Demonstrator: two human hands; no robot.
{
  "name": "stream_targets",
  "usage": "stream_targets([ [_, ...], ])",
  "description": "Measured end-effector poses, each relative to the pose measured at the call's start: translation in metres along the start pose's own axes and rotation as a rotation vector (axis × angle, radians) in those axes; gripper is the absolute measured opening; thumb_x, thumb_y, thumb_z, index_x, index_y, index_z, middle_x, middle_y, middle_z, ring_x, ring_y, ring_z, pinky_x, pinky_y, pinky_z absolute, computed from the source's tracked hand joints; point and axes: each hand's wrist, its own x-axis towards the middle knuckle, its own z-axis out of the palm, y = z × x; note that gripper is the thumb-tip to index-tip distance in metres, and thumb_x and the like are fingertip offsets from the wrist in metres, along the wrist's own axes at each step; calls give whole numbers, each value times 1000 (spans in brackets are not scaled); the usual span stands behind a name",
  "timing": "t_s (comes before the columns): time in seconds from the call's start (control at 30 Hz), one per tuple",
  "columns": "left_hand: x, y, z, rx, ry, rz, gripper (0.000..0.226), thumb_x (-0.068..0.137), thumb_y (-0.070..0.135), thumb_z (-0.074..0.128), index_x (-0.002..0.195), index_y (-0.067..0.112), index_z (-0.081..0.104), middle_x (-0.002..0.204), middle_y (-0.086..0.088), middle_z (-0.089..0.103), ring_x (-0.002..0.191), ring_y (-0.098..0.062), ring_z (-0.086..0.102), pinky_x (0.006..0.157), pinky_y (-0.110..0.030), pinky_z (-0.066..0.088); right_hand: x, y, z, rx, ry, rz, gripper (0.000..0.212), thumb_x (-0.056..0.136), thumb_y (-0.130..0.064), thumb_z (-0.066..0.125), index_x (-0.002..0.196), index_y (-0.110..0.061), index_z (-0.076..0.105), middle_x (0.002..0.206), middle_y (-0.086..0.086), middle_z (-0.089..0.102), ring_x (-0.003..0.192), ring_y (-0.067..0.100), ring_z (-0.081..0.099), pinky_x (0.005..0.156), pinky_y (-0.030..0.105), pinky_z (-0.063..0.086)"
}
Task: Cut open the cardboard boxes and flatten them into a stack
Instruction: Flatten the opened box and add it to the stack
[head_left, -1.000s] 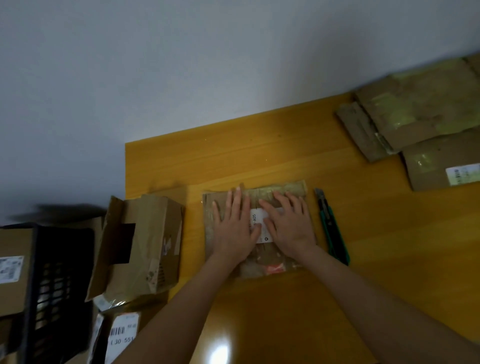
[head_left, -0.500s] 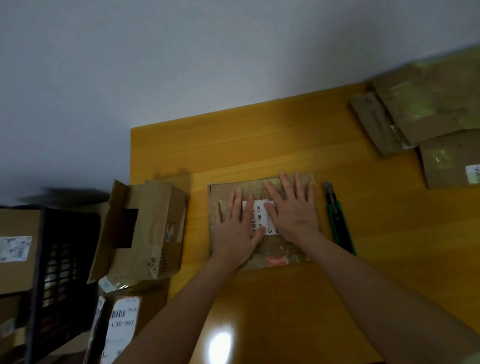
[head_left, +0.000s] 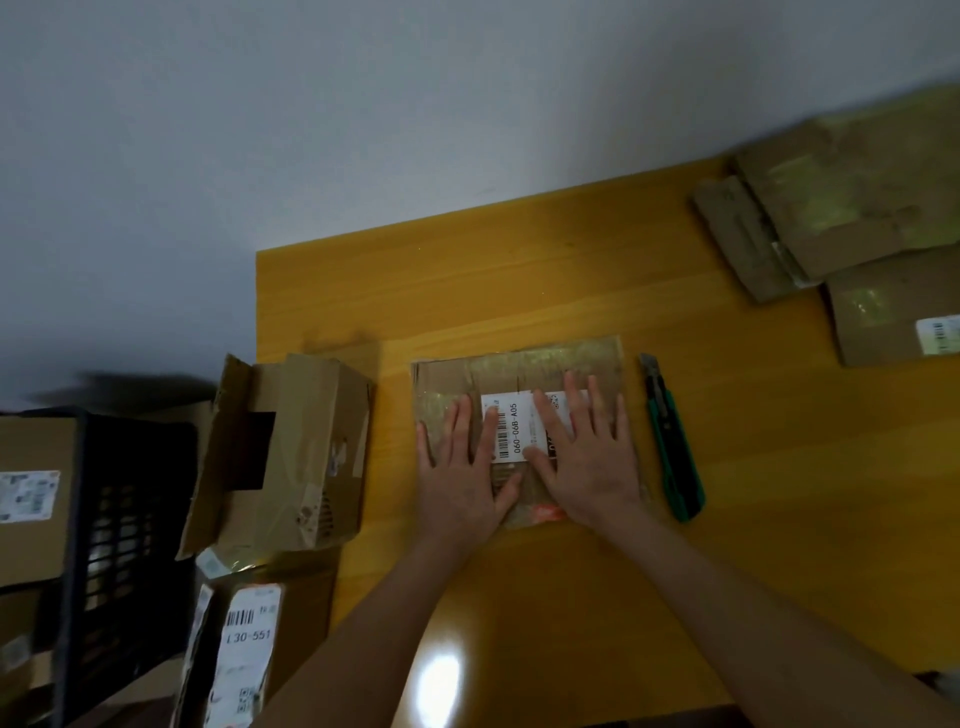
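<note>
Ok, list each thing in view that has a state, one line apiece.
flattened box, lying flat on the table, pressed by both hands.
left hand, open, fingers straight, pressing the flattened box.
right hand, open, fingers spread, pressing the flattened box.
utility knife, lying untouched on the table beside the flattened box.
open box, flap open, not yet flattened.
flat stack, flattened boxes overlapping at the far right.

We take this for a plain room in a home or small office: a yellow wooden desk (head_left: 519, 291) stands against a bare white wall (head_left: 363, 130). Labelled delivery boxes (head_left: 244, 644) crowd a black plastic crate (head_left: 124, 519) beside it.
</note>
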Motion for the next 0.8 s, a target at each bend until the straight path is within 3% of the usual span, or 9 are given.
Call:
stream_targets([
  [0.17, 0, -2, 6, -4, 22, 1, 78, 93, 66, 22, 153, 17, 25, 160, -15, 13, 148, -29, 14, 115, -59, 9, 1, -1, 5, 15, 30, 1, 72, 89, -69, 1, 151, -32, 0, 158, 9, -11, 146, 31, -10, 116, 53, -8],
  [0.33, 0, -3, 4, 11, 8, -7, 78, 93, 66, 18, 153, 17, 24, 160, -15, 14, 148, -29, 15, 115, -58, 8, 5, -2, 5, -27, -33, 24, 72, 84, -72, -11, 145, -35, -22, 153, 7, -30, 142, 28, -27, 113, 51, -18],
  [0.43, 1, -5, 2, 32, -57, -15, 79, 91, 69, 9, 155, 23, 0, 161, -10, -9, 149, -24, -8, 118, -55, -5, 6, -3, 0, -33, -85, 14, 72, 82, -72, -14, 143, -35, -26, 153, 7, -30, 142, 28, -27, 112, 51, -18],
  [0.53, 2, -7, -6, -17, -88, -13, 77, 93, 67, 17, 153, 27, -9, 158, -3, -22, 148, -20, -16, 117, -50, -13, 5, 0, -13, 28, -127, -15, 74, 90, -70, 10, 150, -33, -12, 158, 8, -22, 145, 28, -22, 114, 49, -14],
  [0.6, 0, -9, -18, -119, -39, -65, 76, 96, 59, 32, 155, 24, 0, 161, -3, -12, 149, -21, -3, 118, -49, -7, -1, 2, -27, 97, -73, 50, 81, 92, -64, 35, 153, -29, -5, 159, 10, -16, 147, 29, -12, 117, 48, -4],
  [0.67, -5, -11, -32, -267, 51, -217, 76, 96, 50, 44, 155, 22, 6, 162, -5, 3, 147, -26, 15, 118, -48, 12, -13, 4, -41, 200, 25, 218, 90, 89, -56, 52, 154, -24, -1, 160, 11, -8, 146, 31, 6, 116, 47, 20],
  [0.73, -8, -12, -43, -473, 70, -405, 75, 96, 39, 51, 155, 22, 7, 161, -6, 9, 134, -32, 39, 99, -41, 41, -23, 4, -51, 291, 21, 335, 95, 86, -53, 59, 153, -23, -1, 159, 11, -1, 139, 31, 28, 98, 41, 43],
  [0.8, -10, -12, -50, -612, 22, -525, 75, 97, 33, 52, 155, 20, 7, 160, -6, 11, 122, -33, 52, 81, -35, 47, -28, -1, -60, 409, -22, 425, 102, 83, -50, 65, 153, -24, -4, 157, 11, 12, 125, 29, 46, 75, 33, 46],
])
